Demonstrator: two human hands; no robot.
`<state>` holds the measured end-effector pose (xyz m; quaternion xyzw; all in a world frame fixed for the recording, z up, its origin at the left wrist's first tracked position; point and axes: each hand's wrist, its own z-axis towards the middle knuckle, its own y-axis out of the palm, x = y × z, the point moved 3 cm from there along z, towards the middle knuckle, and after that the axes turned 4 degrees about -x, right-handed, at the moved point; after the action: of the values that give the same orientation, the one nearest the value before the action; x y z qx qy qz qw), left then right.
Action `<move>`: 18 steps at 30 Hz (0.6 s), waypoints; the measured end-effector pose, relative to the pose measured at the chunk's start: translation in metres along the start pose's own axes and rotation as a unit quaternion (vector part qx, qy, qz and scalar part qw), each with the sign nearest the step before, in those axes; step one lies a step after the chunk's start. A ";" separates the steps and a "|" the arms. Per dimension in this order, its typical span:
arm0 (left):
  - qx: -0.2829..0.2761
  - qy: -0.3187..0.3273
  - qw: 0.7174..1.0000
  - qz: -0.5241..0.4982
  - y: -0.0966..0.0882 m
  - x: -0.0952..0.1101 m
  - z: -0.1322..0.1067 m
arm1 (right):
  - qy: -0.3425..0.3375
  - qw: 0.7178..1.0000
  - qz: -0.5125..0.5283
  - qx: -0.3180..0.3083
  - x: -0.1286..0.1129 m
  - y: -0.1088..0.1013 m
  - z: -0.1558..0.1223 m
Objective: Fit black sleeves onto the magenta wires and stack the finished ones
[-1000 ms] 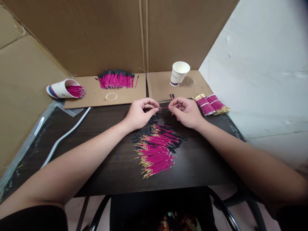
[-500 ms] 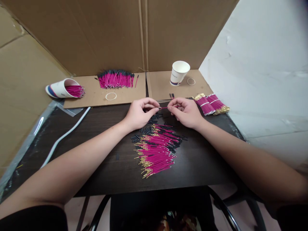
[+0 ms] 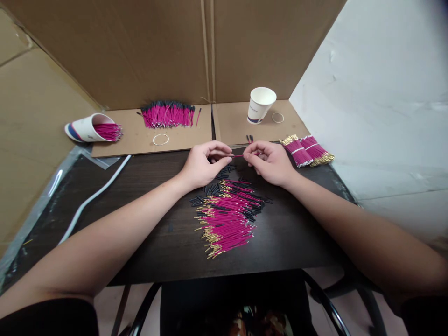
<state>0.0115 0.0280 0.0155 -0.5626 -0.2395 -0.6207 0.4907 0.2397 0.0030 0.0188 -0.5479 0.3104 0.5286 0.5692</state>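
Observation:
A short pink wire (image 3: 238, 156) stretches between my hands, just above the table. My left hand (image 3: 205, 163) pinches its left end, where a dark tip shows at the fingertips; whether that is a black sleeve I cannot make out. The right part is gripped between thumb and fingers of my right hand (image 3: 271, 162). Below them lies a loose pile of pink wires (image 3: 229, 219) with gold tips to the left and silvery ends to the right. Small black sleeves (image 3: 212, 190) are scattered around its upper edge, some by my left hand.
Black-capped pink wires (image 3: 168, 114) lie on the cardboard (image 3: 131, 144) at the back. A tipped paper cup (image 3: 81, 129) holds more wires. Another paper cup (image 3: 259, 106) stands upright near rubber bands. Banded wire bundles (image 3: 304, 150) lie right; a white cable (image 3: 89, 200) crosses left.
Both hands keep their pinch on the wire and have hardly moved. The whole view has shifted very slightly.

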 end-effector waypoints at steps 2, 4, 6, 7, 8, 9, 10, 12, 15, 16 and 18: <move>0.001 -0.005 1.000 0.005 0.000 -0.001 0.000 | 0.002 1.000 0.004 0.003 0.000 0.000 0.000; 0.002 -0.004 1.000 0.018 0.000 -0.002 0.000 | 0.002 1.000 0.008 0.003 0.000 -0.001 0.001; 0.003 -0.001 1.000 0.029 0.000 -0.002 0.001 | 0.002 1.000 0.011 0.001 0.000 -0.001 0.001; 0.003 0.001 0.999 0.035 0.000 -0.002 0.001 | 0.004 1.000 0.010 0.001 0.000 -0.001 0.001; 0.003 0.002 0.999 0.040 0.000 -0.002 0.001 | 0.006 1.000 0.007 0.001 0.001 -0.001 0.000; 0.003 0.002 0.999 0.045 0.000 -0.002 0.001 | 0.006 1.000 0.005 0.001 0.002 -0.001 0.000; 0.003 0.002 0.999 0.048 0.000 -0.002 0.001 | 0.000 1.000 -0.001 0.004 0.002 -0.001 0.000; 0.002 0.005 0.999 0.052 0.000 -0.002 0.001 | -0.035 0.999 -0.031 0.023 0.002 -0.004 0.000; 0.002 0.018 0.998 0.056 0.000 -0.003 0.001 | -0.103 0.984 -0.118 0.090 -0.002 -0.016 0.000; 0.001 0.020 0.998 0.059 0.000 -0.003 0.001 | -0.112 0.976 -0.151 0.114 -0.004 -0.021 0.001; -0.001 0.020 0.998 0.066 -0.001 -0.004 0.001 | -0.101 0.961 -0.213 0.147 -0.006 -0.031 0.002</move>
<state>0.0108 0.0303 0.0125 -0.5650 -0.1919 -0.5983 0.5348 0.2668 0.0087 0.0339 -0.4553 0.2014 0.3962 0.7715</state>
